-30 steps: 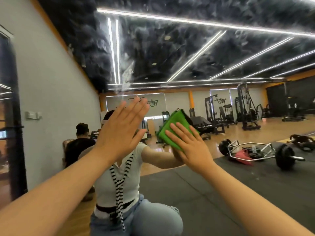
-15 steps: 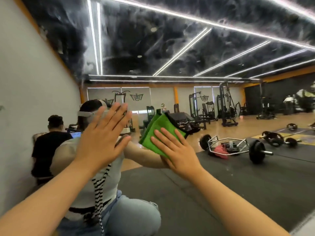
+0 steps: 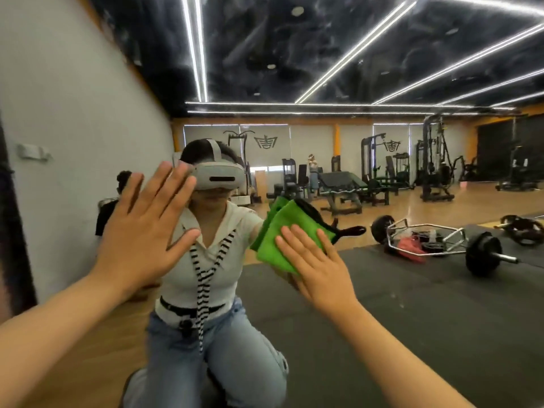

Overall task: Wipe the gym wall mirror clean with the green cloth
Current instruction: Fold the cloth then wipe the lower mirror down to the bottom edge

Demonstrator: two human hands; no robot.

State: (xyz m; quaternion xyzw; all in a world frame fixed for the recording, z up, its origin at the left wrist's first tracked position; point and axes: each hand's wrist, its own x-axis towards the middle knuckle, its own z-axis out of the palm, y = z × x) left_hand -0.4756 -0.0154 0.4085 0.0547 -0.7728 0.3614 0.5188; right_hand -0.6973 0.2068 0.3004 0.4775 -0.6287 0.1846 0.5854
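Head view. Shows the left hand (image 3: 141, 231) raised at left of centre, back toward the camera, fingers straight and fanned apart, thumb out to the right, palm facing the mirror (image 3: 382, 325). Cannot tell whether that palm actually touches the glass. Shows the right hand (image 3: 319, 269) lower and right of centre, fingers straight and only slightly apart, pointing up and left, pressing the green cloth (image 3: 279, 228) flat against the mirror. Has both bare forearms reaching in from the near bottom corners.

Cuts both forearms off at the bottom edge. Hides both palms, turned away from the camera. Covers the lower right part of the cloth with the right hand's fingers and palm. Blocks part of the reflected person (image 3: 206, 260) with the left hand, up to the edge of the grey headset (image 3: 219, 178). Leaves the dark strip at the far left edge too blurred to identify. Renders the reflected weight machines (image 3: 435, 160) small and indistinct at the far end of the room.

Shows the cloth as bright green, folded into layers, with stacked edges at its upper left and a dark border along its right side. Places it against the glass just right of the reflected person's shoulder, left of the reflected barbell (image 3: 482, 254) on the black floor mat (image 3: 441, 334).
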